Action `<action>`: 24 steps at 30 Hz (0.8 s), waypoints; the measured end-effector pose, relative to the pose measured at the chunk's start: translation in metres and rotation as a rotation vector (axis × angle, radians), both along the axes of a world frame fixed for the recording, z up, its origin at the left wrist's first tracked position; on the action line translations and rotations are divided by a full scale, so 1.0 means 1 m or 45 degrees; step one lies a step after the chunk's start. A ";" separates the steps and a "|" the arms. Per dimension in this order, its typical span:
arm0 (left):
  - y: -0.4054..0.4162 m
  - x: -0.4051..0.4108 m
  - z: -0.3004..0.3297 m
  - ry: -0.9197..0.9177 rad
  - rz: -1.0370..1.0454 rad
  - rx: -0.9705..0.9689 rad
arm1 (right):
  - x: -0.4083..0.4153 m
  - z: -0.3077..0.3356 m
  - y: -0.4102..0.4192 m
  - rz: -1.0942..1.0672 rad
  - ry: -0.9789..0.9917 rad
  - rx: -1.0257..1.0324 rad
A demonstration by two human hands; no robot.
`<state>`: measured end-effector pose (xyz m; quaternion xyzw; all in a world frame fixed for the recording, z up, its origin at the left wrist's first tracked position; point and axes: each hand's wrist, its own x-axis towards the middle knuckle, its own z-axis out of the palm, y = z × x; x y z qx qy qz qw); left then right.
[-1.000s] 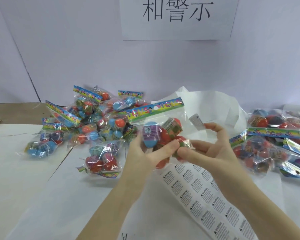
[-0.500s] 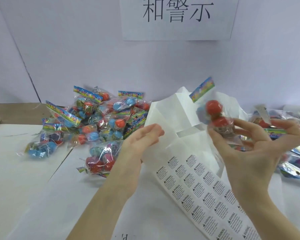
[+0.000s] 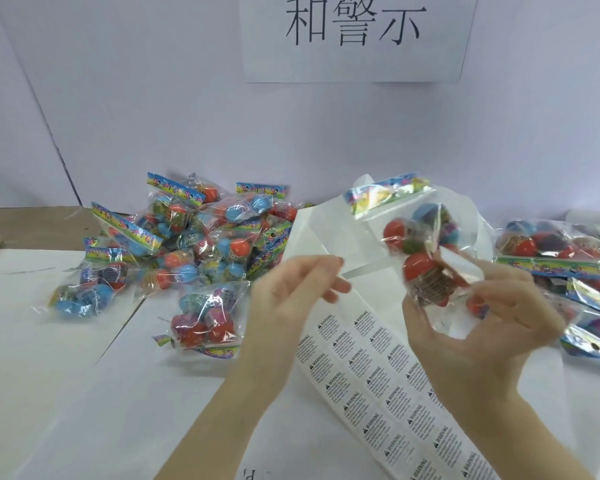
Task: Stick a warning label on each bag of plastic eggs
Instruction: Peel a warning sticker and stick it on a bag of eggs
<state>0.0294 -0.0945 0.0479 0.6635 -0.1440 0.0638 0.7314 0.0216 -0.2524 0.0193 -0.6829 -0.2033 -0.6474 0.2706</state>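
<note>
Glossy clear plastic bags hold smooth plastic eggs; matt paper label sheet.

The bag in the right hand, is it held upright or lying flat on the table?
Upright and off the table: the right hand holds the bag with its coloured header card at the top.

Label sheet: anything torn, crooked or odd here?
Mostly fine. The label sheet lies slanted across the table, its far end peeled bare and curling up behind the bag held by the right hand. The left hand is empty. No visible tears.
</note>
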 end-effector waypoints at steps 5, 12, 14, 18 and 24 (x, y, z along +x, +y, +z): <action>-0.012 -0.003 -0.002 0.307 -0.422 -0.245 | -0.004 -0.001 0.013 0.162 0.080 -0.140; -0.006 -0.004 -0.002 0.434 -0.321 -0.419 | -0.017 -0.007 0.029 0.686 0.362 -0.147; -0.005 -0.002 -0.004 0.465 -0.271 -0.474 | -0.020 -0.006 0.029 0.723 0.380 -0.038; 0.001 0.006 -0.004 0.535 -0.146 -0.611 | -0.022 0.007 0.023 0.618 0.327 0.285; 0.006 0.007 -0.001 0.582 -0.233 -0.633 | -0.018 0.015 0.010 0.624 0.416 0.637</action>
